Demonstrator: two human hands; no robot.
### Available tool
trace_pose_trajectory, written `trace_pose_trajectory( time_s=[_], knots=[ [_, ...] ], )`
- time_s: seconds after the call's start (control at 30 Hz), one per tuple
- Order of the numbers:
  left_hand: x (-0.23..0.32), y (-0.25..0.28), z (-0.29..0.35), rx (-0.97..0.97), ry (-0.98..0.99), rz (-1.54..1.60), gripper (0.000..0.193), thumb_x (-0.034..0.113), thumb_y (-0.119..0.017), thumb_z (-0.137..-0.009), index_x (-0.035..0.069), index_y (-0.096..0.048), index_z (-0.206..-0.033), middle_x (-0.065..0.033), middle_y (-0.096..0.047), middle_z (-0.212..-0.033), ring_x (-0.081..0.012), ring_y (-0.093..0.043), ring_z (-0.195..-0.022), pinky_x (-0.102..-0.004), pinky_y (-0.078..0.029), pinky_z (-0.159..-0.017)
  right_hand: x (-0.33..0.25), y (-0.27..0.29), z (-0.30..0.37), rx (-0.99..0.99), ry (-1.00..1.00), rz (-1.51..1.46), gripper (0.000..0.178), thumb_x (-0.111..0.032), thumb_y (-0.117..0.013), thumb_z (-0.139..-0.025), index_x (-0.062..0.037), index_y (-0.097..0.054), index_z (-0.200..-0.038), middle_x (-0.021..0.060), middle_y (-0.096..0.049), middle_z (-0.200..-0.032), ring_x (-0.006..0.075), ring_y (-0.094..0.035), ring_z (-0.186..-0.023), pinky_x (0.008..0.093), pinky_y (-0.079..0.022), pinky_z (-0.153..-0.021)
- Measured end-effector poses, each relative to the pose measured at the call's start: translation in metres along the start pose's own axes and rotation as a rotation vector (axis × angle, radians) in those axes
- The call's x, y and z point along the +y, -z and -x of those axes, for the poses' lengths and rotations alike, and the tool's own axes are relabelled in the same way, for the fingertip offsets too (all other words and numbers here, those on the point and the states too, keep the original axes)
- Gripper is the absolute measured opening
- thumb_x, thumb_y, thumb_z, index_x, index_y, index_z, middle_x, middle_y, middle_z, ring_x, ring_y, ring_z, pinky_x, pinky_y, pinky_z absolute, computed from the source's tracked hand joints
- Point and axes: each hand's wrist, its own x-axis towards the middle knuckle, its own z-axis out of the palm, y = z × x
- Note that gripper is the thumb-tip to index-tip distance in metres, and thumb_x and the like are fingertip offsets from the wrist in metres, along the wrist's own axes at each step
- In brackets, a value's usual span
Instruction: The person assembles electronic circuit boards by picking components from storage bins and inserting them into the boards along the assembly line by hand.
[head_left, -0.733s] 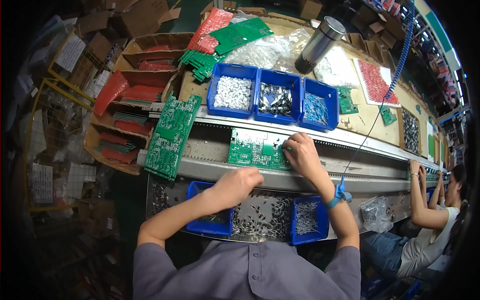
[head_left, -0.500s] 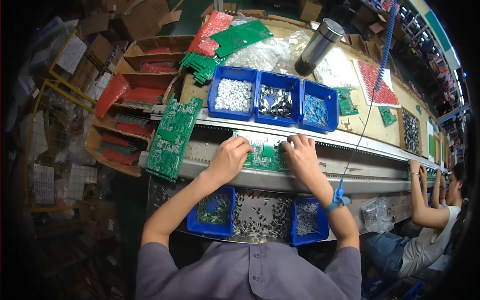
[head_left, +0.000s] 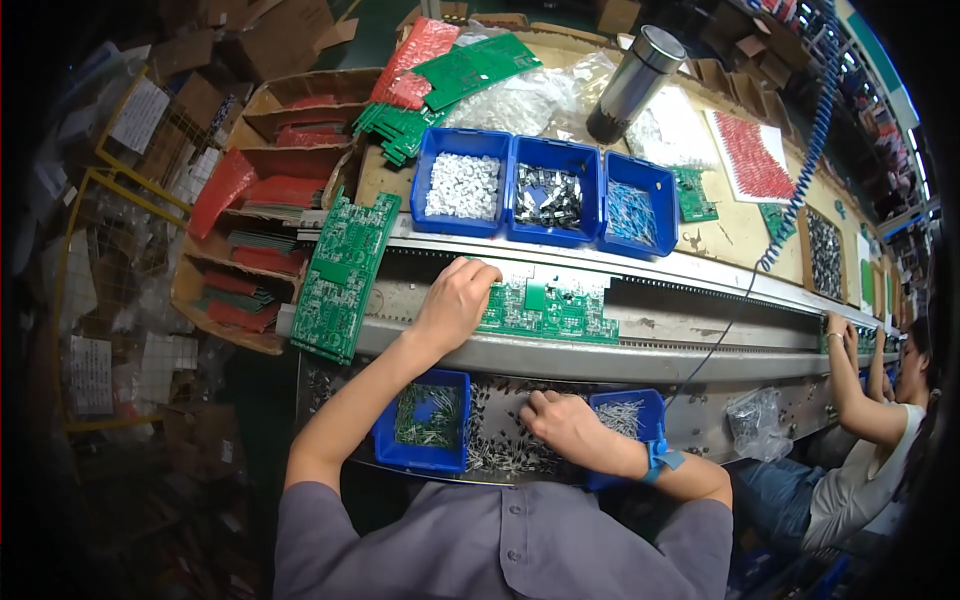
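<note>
Here, my left hand (head_left: 458, 305) overlaps the circuit board (head_left: 552, 308) leftward, my right hand (head_left: 574, 424) above loose components (head_left: 495, 450); fingers curled, grips unclear.

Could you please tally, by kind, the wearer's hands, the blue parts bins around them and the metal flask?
Left hand and right hand: 2
Far-row blue bins: 3
Near blue bins: 2
Metal flask: 1
Total: 8
</note>
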Motion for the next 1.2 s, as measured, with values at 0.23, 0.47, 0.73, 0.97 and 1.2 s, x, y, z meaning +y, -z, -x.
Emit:
trace_pose_trajectory(
  time_s=[0.23, 0.47, 0.73, 0.97, 1.2],
  knots=[
    [-0.002, -0.003, 0.000, 0.014, -0.019, -0.042, 0.017, -0.004, -0.057, -0.074, 0.002, -0.059, -0.090, -0.0118, -0.060, -0.085, -0.0296, -0.056, -0.084, -0.0385, -0.046, -0.076, 0.001, -0.016, 0.000, -0.018, -0.001, 0.096, 0.009, -0.012, -0.057, -0.073, -0.0055, -0.059, -0.079, 0.0075, -0.055, -0.075, 0.0190, -0.061, -0.072, 0.0284, -0.048, -0.055],
    [-0.006, -0.004, -0.002, -0.011, -0.041, -0.092, 0.014, 0.000, -0.057, -0.074, 0.004, -0.060, -0.088, -0.0093, -0.060, -0.084, -0.0276, -0.056, -0.085, -0.0379, -0.044, -0.075, 0.004, -0.013, -0.001, 0.029, 0.047, -0.071, 0.012, -0.009, -0.058, -0.071, -0.0035, -0.057, -0.081, 0.0086, -0.056, -0.078, 0.0220, -0.061, -0.073, 0.0312, -0.050, -0.061],
    [-0.010, -0.004, 0.000, -0.042, -0.058, -0.155, 0.015, 0.001, -0.055, -0.073, 0.005, -0.059, -0.087, -0.0076, -0.059, -0.082, -0.0260, -0.056, -0.085, -0.0376, -0.043, -0.073, 0.034, 0.032, 0.000, 0.297, -0.070, -0.508, 0.025, -0.002, -0.060, -0.072, -0.0022, -0.058, -0.097, 0.0146, -0.057, -0.083, 0.0339, -0.059, -0.079, 0.0402, -0.049, -0.066],
    [0.048, -0.002, 0.013, -0.255, -0.152, -0.036, 0.013, 0.001, -0.057, -0.069, 0.005, -0.052, -0.080, -0.0112, -0.054, -0.078, -0.0293, -0.059, -0.075, -0.0396, -0.048, -0.063, 0.108, 0.032, -0.005, 0.617, -0.383, -0.473, 0.010, 0.004, -0.060, -0.076, -0.0018, -0.064, -0.083, 0.0145, -0.062, -0.081, 0.0340, -0.061, -0.074, 0.0380, -0.049, -0.065],
    [0.089, -0.029, 0.070, -0.656, -0.307, -0.133, 0.010, 0.007, -0.061, -0.069, 0.003, -0.058, -0.078, -0.0116, -0.059, -0.077, -0.0241, -0.064, -0.072, -0.0340, -0.050, -0.057, 0.122, 0.033, -0.019, 0.568, -0.411, -0.547, 0.011, 0.004, -0.060, -0.074, -0.0016, -0.064, -0.083, 0.0146, -0.062, -0.082, 0.0333, -0.062, -0.075, 0.0376, -0.049, -0.067]
  ],
)
